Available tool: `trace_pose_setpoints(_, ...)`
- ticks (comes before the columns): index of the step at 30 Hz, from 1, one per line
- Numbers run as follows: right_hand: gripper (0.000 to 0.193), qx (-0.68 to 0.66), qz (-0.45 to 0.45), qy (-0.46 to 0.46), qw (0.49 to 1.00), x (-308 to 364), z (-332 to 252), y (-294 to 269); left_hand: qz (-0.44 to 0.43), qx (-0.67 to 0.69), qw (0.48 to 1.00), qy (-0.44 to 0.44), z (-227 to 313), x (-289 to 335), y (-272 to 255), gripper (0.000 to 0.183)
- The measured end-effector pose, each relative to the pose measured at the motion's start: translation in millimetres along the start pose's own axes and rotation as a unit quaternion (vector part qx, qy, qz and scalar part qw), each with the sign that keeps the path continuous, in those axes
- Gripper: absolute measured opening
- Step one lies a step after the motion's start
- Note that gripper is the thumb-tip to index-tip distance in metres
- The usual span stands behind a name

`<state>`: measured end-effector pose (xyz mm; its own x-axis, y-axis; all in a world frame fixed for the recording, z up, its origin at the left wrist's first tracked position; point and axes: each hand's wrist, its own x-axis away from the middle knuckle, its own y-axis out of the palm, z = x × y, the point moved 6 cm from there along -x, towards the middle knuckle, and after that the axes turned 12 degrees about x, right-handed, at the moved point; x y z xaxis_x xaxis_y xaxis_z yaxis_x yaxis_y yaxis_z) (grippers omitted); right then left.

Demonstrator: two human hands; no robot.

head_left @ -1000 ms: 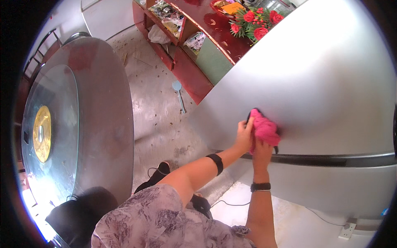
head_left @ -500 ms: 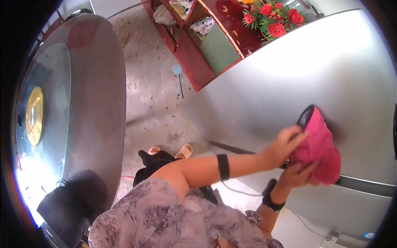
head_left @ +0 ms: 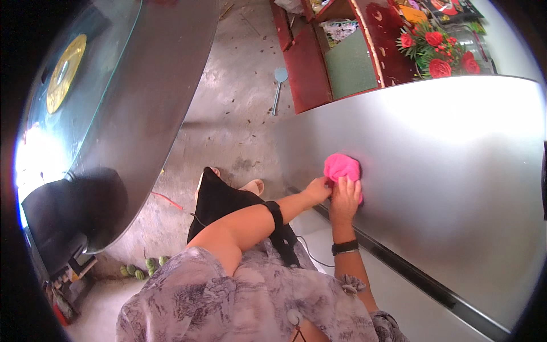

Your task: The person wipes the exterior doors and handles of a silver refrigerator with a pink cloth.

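Note:
A bunched pink cloth (head_left: 342, 165) lies against the silver door (head_left: 421, 188) of what looks like a refrigerator. My right hand (head_left: 345, 199) is over its lower part, fingers curved onto the fabric and pressing it to the door. Beside it, my left hand (head_left: 317, 191) has its fingers closed at the cloth's lower left edge; the fingertips are partly hidden. Black bands circle my left forearm and right wrist. Below the hands runs the dark gap (head_left: 393, 256) between the door and the lower panel.
At the left stands a dark oval table (head_left: 165, 74) with a glass turntable. A red cabinet (head_left: 307, 68) and red flowers (head_left: 439, 57) are beyond the door. On the floor lie a light blue fly swatter (head_left: 278, 91) and several green gourd-like things (head_left: 139, 273). A black chair (head_left: 62, 216) stands lower left.
Both hands and the pink cloth have moved left along the door. Held up long with its dark inner side showing before, the cloth is now bunched small. My view has shifted.

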<state>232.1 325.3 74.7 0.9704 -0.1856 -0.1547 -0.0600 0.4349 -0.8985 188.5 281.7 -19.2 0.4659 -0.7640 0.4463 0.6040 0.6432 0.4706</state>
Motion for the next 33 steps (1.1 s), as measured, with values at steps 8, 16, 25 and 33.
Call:
trace_pose_setpoints(8, 0.025, -0.023, -0.069, -0.064, 0.995, 7.7, -8.9, 19.8, -0.052, 0.308, 0.929, -0.199, -39.3, 1.2, -1.0, 0.065)
trace_pose_setpoints(16, 0.036, 0.001, -0.136, -0.069, 0.988, 3.6, -11.4, 16.0, -0.145, 0.380, 0.870, -0.280, -15.7, 0.3, 22.1, 0.066)
trace_pose_setpoints(25, 0.042, -0.042, -0.174, 0.000, 0.984, -96.7, -32.0, 39.7, -0.070, 0.361, 0.904, -0.216, 33.4, -75.2, -28.7, 0.054)
trace_pose_setpoints(33, 0.051, -0.046, -0.175, -0.031, 0.983, -149.6, -64.4, 90.9, 0.054, 0.317, 0.928, -0.188, 11.7, -131.7, -84.9, 0.057)
